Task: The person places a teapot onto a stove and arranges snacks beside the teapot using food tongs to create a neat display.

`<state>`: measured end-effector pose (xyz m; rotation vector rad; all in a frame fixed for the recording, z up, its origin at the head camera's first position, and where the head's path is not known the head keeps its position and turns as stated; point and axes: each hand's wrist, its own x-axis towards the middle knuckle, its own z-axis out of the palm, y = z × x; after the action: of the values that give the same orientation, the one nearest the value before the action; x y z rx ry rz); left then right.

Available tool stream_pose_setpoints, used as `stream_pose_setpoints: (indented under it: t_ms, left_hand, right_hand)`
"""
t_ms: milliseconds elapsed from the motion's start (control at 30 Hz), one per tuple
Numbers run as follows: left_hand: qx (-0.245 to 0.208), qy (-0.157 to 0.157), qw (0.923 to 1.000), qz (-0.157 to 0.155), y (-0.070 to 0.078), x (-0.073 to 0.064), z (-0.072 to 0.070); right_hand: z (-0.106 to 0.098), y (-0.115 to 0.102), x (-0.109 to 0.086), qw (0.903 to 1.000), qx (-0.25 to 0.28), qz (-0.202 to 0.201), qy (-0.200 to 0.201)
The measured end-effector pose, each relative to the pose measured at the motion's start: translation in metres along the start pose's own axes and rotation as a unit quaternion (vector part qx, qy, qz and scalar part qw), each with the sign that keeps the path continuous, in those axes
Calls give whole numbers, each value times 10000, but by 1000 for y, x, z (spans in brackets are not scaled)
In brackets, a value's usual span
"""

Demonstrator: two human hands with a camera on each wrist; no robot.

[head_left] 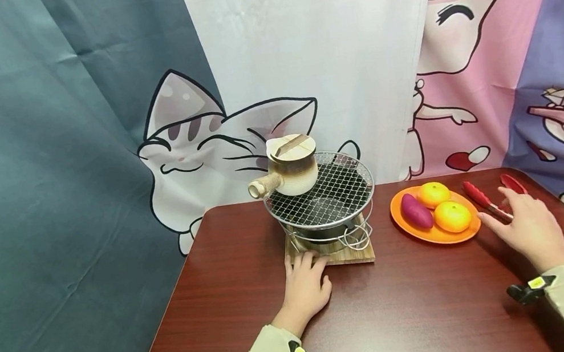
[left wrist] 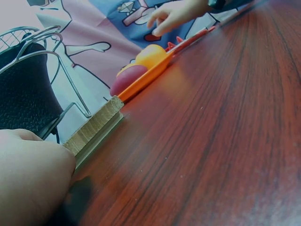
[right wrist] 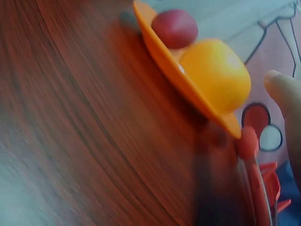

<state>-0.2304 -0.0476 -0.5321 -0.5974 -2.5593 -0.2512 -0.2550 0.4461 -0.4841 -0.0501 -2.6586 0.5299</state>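
My left hand point(head_left: 304, 291) rests its fingers on the front edge of a wooden board point(head_left: 354, 256), thumb apart from the others; in the left wrist view its fingertips are hidden. On that board stands a small dark stove point(left wrist: 28, 89) topped by a round wire grill point(head_left: 346, 198). A cream and brown side-handled teapot point(head_left: 297, 181) with a wooden lid sits at the grill's left. At the right, my right hand point(head_left: 532, 227) is above red-tipped tongs point(head_left: 476, 193), fingers spread and holding nothing. Contact with the tongs does not show.
An orange plate point(head_left: 398, 214) lies between the stove and my right hand. It bears a purple sweet potato point(head_left: 416, 212) and two tangerines point(head_left: 452, 216). Behind the brown table point(head_left: 405, 312) hangs a cartoon-printed curtain point(head_left: 325, 51).
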Motion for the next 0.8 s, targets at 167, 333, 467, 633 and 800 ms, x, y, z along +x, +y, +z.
stream_pose_setpoints:
  t_ms: [167, 333, 467, 633, 800]
  left_hand:
    - [2, -12, 10000, -6, 0, 1, 0]
    - [23, 6, 10000, -7, 0, 1, -1]
    - [30, -28, 10000, 5, 0, 1, -1]
    - [39, -11, 10000, 49, 1, 0, -2]
    - [54, 14, 10000, 56, 1, 0, -5]
  right_hand:
    - [0, 18, -2, 9966, -307, 749, -141]
    - [9, 32, -7, 9893, -479, 1373, -90]
    - [17, 40, -11, 9821, -736, 1720, -198]
    - [25, 47, -15, 9718, -1006, 2084, -451]
    - [28, 49, -14, 9644, -1119, 2332, -554]
